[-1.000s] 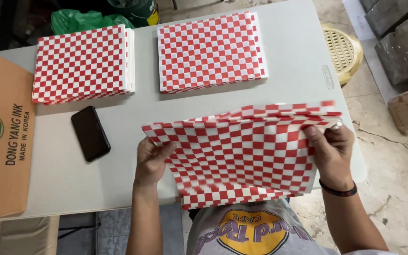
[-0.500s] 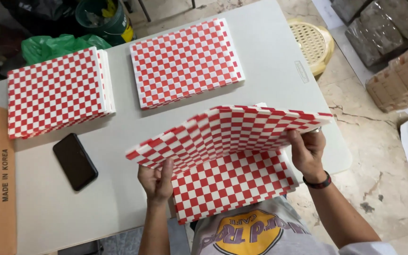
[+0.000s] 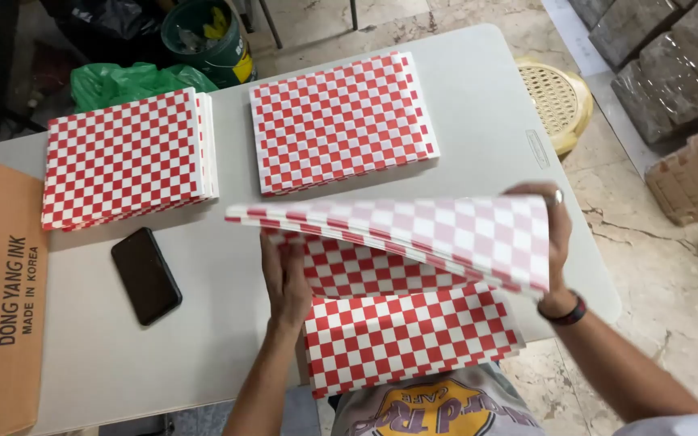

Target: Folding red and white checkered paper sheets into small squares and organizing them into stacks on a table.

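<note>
Being lifted above the table (image 3: 478, 105), checkered sheets (image 3: 414, 234) are being gripped at opposite edges by the left hand (image 3: 284, 278) and right hand (image 3: 557, 234), beside the phone (image 3: 145, 274).

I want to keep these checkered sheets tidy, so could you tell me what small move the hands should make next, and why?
Probably lay the lifted sheets flat. The right hand holds their far edge raised, and they sag above the sheets still on the table. The left hand is tucked under them, steadying them. Left hanging, they could slip or crease.
</note>
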